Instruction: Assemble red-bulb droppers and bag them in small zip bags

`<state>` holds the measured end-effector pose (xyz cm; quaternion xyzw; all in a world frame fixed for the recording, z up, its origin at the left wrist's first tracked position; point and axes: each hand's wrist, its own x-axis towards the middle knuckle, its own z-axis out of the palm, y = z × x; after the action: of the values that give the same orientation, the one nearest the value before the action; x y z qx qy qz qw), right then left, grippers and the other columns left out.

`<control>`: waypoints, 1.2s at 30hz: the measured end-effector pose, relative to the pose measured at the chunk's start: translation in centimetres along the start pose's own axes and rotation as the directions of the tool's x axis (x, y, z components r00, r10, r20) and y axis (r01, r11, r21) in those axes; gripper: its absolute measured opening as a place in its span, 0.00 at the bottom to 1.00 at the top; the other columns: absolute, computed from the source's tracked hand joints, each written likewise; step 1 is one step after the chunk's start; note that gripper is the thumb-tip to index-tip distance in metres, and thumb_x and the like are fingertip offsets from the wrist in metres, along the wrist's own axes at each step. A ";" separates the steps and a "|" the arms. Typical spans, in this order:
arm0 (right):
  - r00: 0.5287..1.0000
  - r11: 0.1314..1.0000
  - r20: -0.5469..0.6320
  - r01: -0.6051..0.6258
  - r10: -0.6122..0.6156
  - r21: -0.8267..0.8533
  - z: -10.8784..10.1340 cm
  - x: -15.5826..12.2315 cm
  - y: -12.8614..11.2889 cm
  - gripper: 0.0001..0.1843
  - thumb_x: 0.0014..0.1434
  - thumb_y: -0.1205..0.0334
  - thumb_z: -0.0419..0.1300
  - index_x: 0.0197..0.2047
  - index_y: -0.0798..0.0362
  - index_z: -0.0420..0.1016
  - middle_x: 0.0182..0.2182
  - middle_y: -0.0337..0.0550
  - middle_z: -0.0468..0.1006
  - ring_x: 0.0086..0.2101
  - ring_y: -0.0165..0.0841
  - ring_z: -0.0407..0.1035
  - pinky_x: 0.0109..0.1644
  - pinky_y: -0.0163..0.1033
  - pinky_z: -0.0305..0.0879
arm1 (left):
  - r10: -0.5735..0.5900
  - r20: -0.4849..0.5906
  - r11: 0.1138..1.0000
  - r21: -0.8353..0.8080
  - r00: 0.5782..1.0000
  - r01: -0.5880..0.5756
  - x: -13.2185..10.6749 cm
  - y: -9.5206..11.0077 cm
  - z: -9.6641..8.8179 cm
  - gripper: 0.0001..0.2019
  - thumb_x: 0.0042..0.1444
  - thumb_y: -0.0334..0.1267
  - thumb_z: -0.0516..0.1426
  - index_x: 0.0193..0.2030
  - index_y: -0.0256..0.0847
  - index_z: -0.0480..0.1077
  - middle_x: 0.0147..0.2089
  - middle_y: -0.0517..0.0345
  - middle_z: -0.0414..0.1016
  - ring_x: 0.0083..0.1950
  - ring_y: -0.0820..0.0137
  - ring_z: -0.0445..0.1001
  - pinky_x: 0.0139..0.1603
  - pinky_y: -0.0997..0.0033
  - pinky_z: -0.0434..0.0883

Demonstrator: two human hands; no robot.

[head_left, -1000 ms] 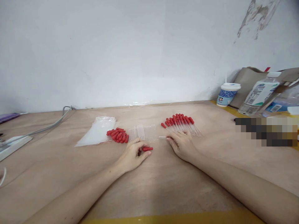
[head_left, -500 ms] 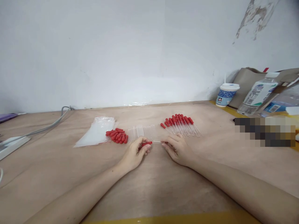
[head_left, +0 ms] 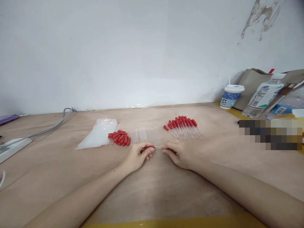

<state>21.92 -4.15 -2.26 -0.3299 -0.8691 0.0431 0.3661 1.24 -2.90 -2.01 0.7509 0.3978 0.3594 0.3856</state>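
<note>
Between thumb and fingers, my left hand pinches a red rubber dropper bulb. My right hand grips a thin clear dropper tube, whose near end meets the bulb's open mouth; how deep it sits in the bulb I cannot tell. Just beyond my left hand lies a row of bare clear tubes. To their left is a pile of loose red bulbs. Behind my right hand several droppers with red bulbs lie fanned out side by side.
A stack of clear plastic bags lies left of the bulbs. Grey cables run along the left side. A lidded cup, a water bottle and a grey bag stand at the back right.
My right hand has moved slightly left, bringing the tube from a small gap up to the bulb's mouth. My left hand has stayed nearly in place.
</note>
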 end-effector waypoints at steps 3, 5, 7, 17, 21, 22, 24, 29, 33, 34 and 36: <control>0.999 1.000 0.035 -0.005 0.004 0.007 -0.3 0.1 0.2 0.10 0.60 0.64 0.49 0.34 0.53 0.70 0.26 0.38 0.72 0.28 0.28 0.63 0.35 0.34 0.55 | 0.004 0.046 1.000 -0.024 0.999 -0.003 -0.1 0.2 -0.1 0.11 0.55 0.41 0.53 0.35 0.34 0.70 0.22 0.60 0.69 0.22 0.77 0.66 0.24 0.78 0.65; 0.996 1.000 0.091 0.001 0.000 -0.008 -0.7 0.3 0.4 0.09 0.60 0.64 0.49 0.33 0.53 0.70 0.25 0.37 0.72 0.26 0.27 0.63 0.36 0.35 0.54 | 0.008 0.084 1.000 -0.022 0.996 -0.007 -0.3 0.4 -0.1 0.10 0.55 0.40 0.53 0.35 0.35 0.70 0.22 0.61 0.68 0.22 0.78 0.65 0.24 0.78 0.65; 0.988 0.999 0.151 0.015 -0.011 -0.030 -1.1 0.3 0.5 0.09 0.60 0.65 0.50 0.32 0.52 0.70 0.24 0.35 0.73 0.25 0.26 0.62 0.37 0.35 0.53 | 0.014 0.117 1.000 0.001 0.993 -0.014 -0.4 0.6 -0.1 0.10 0.55 0.39 0.52 0.35 0.35 0.71 0.23 0.61 0.68 0.23 0.77 0.66 0.24 0.78 0.65; 0.994 0.966 -0.050 0.082 -0.097 -0.244 0.4 -0.5 0.5 0.12 0.61 0.66 0.46 0.34 0.55 0.71 0.27 0.44 0.71 0.28 0.30 0.61 0.34 0.36 0.55 | 0.096 -0.012 0.960 0.267 0.995 -0.089 -0.4 1.1 -0.1 0.12 0.55 0.42 0.53 0.37 0.37 0.73 0.21 0.61 0.69 0.22 0.76 0.66 0.24 0.77 0.65; 0.997 0.993 -0.056 0.038 -0.045 -0.113 0.0 -0.3 0.7 0.09 0.60 0.64 0.47 0.36 0.55 0.68 0.30 0.45 0.70 0.32 0.31 0.63 0.35 0.34 0.60 | 0.115 -0.060 0.960 0.265 0.992 -0.095 -0.4 0.9 -0.4 0.12 0.54 0.42 0.54 0.40 0.37 0.73 0.32 0.55 0.76 0.31 0.71 0.72 0.31 0.74 0.68; 0.998 0.994 -0.047 0.037 -0.042 -0.098 -0.1 -0.3 0.8 0.09 0.60 0.65 0.47 0.36 0.55 0.68 0.30 0.44 0.69 0.32 0.31 0.63 0.35 0.34 0.60 | 0.113 -0.050 0.963 0.251 0.992 -0.097 -0.4 0.8 -0.5 0.12 0.54 0.42 0.54 0.39 0.37 0.73 0.33 0.54 0.76 0.33 0.70 0.72 0.31 0.74 0.68; 0.998 0.994 -0.034 0.053 -0.056 -0.092 -0.2 -0.3 1.0 0.10 0.60 0.65 0.47 0.35 0.54 0.68 0.29 0.43 0.69 0.31 0.30 0.63 0.35 0.34 0.60 | 0.099 -0.025 0.970 0.227 0.995 -0.091 -0.4 0.6 -0.5 0.12 0.54 0.42 0.54 0.38 0.37 0.73 0.30 0.55 0.75 0.29 0.71 0.71 0.29 0.75 0.67; 0.993 0.989 -0.040 0.108 -0.113 -0.104 0.2 -0.4 1.1 0.11 0.60 0.66 0.47 0.34 0.54 0.69 0.27 0.42 0.69 0.29 0.30 0.61 0.34 0.35 0.59 | 0.033 0.037 0.986 0.162 0.999 -0.039 -0.4 0.5 -0.5 0.12 0.53 0.42 0.55 0.34 0.35 0.73 0.23 0.59 0.70 0.23 0.75 0.66 0.23 0.78 0.64; 0.991 0.985 -0.029 0.127 -0.131 -0.119 0.3 -0.3 0.8 0.11 0.60 0.67 0.46 0.33 0.55 0.70 0.26 0.43 0.70 0.28 0.30 0.60 0.34 0.35 0.58 | 0.006 0.068 0.989 0.149 0.998 -0.016 -0.5 1.0 -0.5 0.10 0.53 0.40 0.55 0.34 0.36 0.73 0.23 0.59 0.69 0.23 0.76 0.65 0.24 0.78 0.64; 0.992 0.985 -0.030 0.121 -0.126 -0.123 0.3 -0.2 0.7 0.12 0.60 0.67 0.46 0.32 0.55 0.70 0.26 0.43 0.70 0.28 0.30 0.60 0.33 0.35 0.58 | 0.002 0.069 0.988 0.152 0.998 -0.012 -0.5 1.0 -0.5 0.10 0.53 0.40 0.55 0.34 0.36 0.73 0.23 0.59 0.69 0.23 0.76 0.65 0.24 0.78 0.63; 0.994 0.986 -0.029 0.104 -0.108 -0.128 0.3 -0.2 0.5 0.12 0.60 0.67 0.47 0.32 0.55 0.70 0.25 0.43 0.70 0.28 0.30 0.61 0.33 0.35 0.58 | -0.001 0.069 0.987 0.162 0.998 -0.010 -0.5 1.1 -0.5 0.10 0.53 0.40 0.55 0.34 0.36 0.73 0.23 0.60 0.69 0.23 0.76 0.65 0.24 0.78 0.63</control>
<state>22.04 -3.82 -2.75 -0.3064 -0.8797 -0.0372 0.3618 0.90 -3.61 -0.98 0.7927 0.4106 0.3005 0.3357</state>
